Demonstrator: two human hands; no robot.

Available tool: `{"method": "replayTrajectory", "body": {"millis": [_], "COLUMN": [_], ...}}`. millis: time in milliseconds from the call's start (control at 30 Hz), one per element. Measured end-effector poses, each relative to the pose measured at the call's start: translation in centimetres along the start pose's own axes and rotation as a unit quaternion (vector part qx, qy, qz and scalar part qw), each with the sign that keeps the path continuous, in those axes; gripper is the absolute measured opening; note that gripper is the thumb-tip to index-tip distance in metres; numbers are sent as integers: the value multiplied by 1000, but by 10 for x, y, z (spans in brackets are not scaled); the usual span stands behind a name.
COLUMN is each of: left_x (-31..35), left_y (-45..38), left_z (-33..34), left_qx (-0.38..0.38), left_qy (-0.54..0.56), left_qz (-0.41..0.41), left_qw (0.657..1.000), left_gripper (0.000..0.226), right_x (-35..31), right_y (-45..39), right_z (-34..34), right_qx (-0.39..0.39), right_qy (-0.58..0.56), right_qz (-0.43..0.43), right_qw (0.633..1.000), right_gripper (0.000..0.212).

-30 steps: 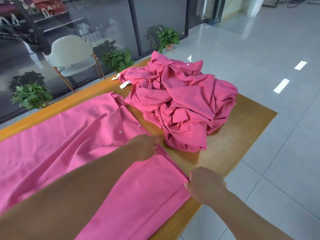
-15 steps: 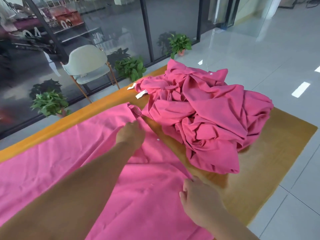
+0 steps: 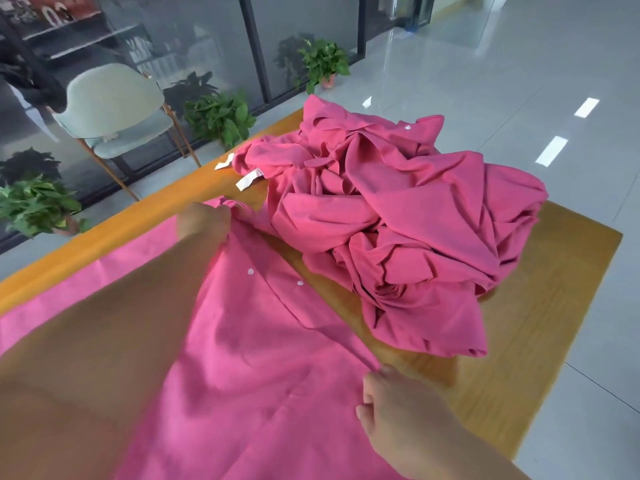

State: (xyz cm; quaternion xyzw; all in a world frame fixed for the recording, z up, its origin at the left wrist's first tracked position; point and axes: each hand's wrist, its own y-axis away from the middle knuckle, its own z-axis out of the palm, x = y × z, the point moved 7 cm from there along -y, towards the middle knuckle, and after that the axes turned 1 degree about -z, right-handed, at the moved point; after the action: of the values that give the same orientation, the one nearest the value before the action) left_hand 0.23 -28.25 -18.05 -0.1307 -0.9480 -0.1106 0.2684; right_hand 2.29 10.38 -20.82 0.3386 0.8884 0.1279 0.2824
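A pink garment (image 3: 249,341) with white buttons lies spread flat over the wooden table (image 3: 540,306). My left hand (image 3: 202,220) reaches to its far end and grips the fabric near the collar. My right hand (image 3: 391,400) pinches the garment's right edge close to me, so the buttoned edge runs stretched between the two hands. A crumpled heap of pink garments (image 3: 398,216) with white tags sits on the table to the right, apart from both hands.
Beyond the table's far edge stand a pale green chair (image 3: 110,109), potted plants (image 3: 218,116) and a glass wall. Grey tiled floor (image 3: 519,81) surrounds the table on the right. Bare wood shows at the table's right end.
My left hand has slid along the buttoned edge away from me, up to the collar. My right hand still holds the near edge. The view has shifted closer to the heap.
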Motion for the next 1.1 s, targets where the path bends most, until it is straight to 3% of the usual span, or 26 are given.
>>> {"method": "replayTrajectory", "body": {"millis": [133,233,267,367,467,567,633,700,833,1100], "left_x": [-21,-32,-31,-17,-19,-45,-72,-98,-128,-181], "left_y": [-22,-22,-19,-4,9,3,-11,-23,-28,-64], "left_z": [23,49,47,22,1,-15,-20,-16,-9,-50], "left_qx": [-60,-139,-126,3,93,139,119,49,-43,-87], "left_qy": [276,308,279,118,38,-17,-45,-87,-208,-215], "left_qz": [-166,-155,-123,38,154,174,135,108,129,25], "left_qw": [945,928,944,992,983,975,983,989,969,972], "left_gripper": [29,32,28,22,24,30,36,46,64,65], "right_x": [3,5,6,13,-1,-28,-46,-65,-80,-112], "right_y": [0,0,0,-6,-23,-35,-50,-64,-87,-109], "right_z": [1,2,1,-2,-12,-18,-10,-2,16,38], "right_qx": [20,20,18,26,130,229,247,246,214,199], "right_qy": [-19,-23,-18,-2,43,24,30,50,95,102], "right_qz": [7,13,14,35,13,-35,-62,-102,-106,-99], "right_qw": [1000,999,1000,999,990,972,967,963,966,970], "right_gripper": [17,17,17,21,40,29,25,38,46,52]}}
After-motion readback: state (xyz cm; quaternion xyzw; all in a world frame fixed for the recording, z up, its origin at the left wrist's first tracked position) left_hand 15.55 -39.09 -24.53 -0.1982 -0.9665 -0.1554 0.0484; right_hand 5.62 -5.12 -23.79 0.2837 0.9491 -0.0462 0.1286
